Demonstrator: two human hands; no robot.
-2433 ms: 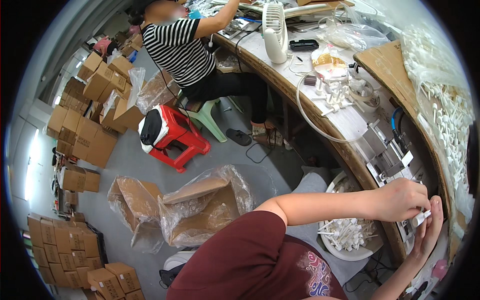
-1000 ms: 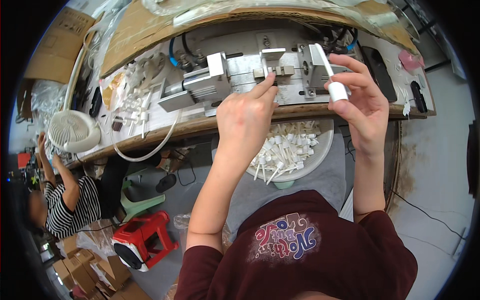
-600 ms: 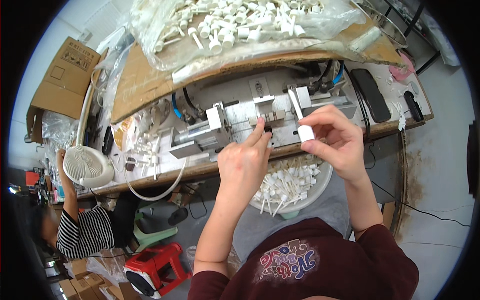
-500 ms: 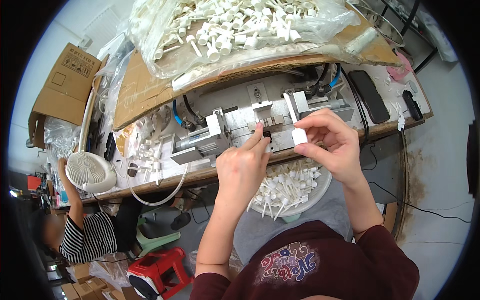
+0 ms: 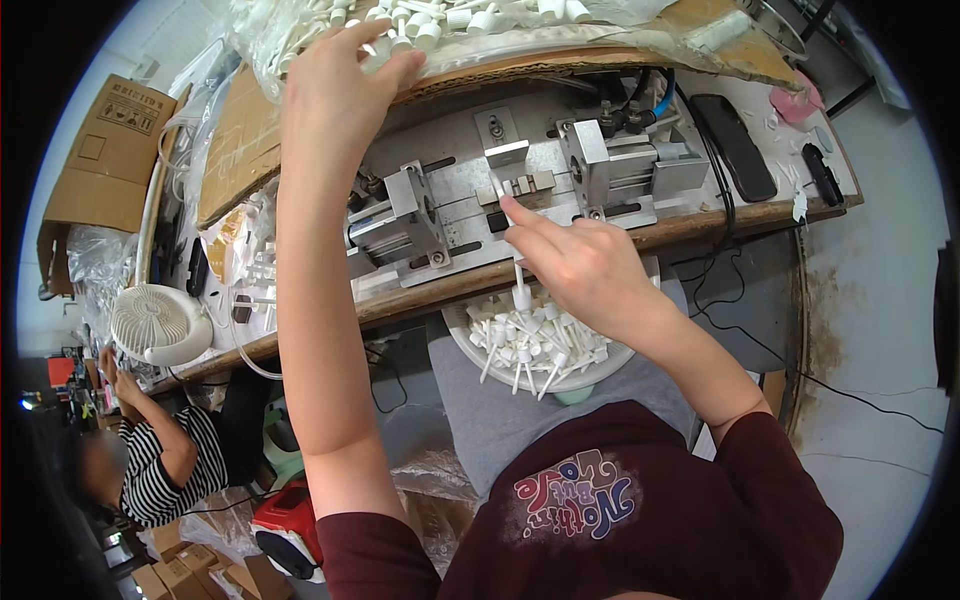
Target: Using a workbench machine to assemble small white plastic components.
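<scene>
My left hand [image 5: 340, 85] reaches over the far pile of white capped stems [image 5: 455, 18], thumb and fingers apart around a white piece; no firm grip shows. My right hand [image 5: 585, 268] is at the metal clamping fixture [image 5: 520, 188], its index finger stretched out with the tip at the small slotted block. Just below that hand, one white capped stem [image 5: 521, 292] is upright, cap down, above the round bowl [image 5: 605, 368] on my lap. I cannot tell whether the hand touches it. The bowl holds many similar pieces.
Metal cylinder units [image 5: 405, 215] flank the block. Cardboard [image 5: 240, 140] under the pile overhangs the bench. A black phone [image 5: 735, 150], cables [image 5: 722, 215] and a black-handled tool [image 5: 822, 180] lie at right. A white fan [image 5: 160, 325] stands left, near a person in stripes [image 5: 190, 460].
My left hand has gone from the fixture up to the far pile. My right hand has moved left to the block and no longer holds up the white cap. The view has shifted.
</scene>
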